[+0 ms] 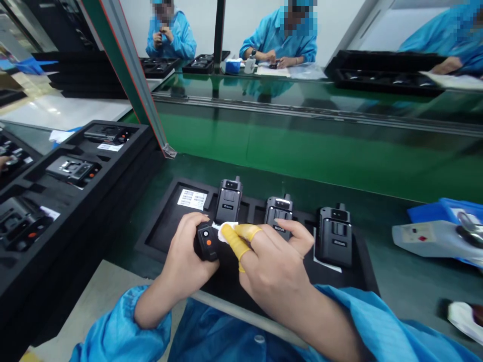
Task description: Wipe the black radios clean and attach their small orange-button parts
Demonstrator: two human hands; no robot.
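My left hand is wrapped round a black two-way radio, its narrow end with an orange button turned towards me. On my right hand, two fingers wear yellow finger cots. Those fingers press a small white wipe close beside the radio; whether it touches the casing is hard to see. Beneath both hands lies a black foam tray. Three more radios lie in it: one on the left, one in the middle partly behind my right hand, and one on the right.
Stacked foam trays holding more radios stand at left. A white label sheet lies in my tray. To the right are a translucent bottle and a blue bin. Behind the green partition, several people in blue work at a bench.
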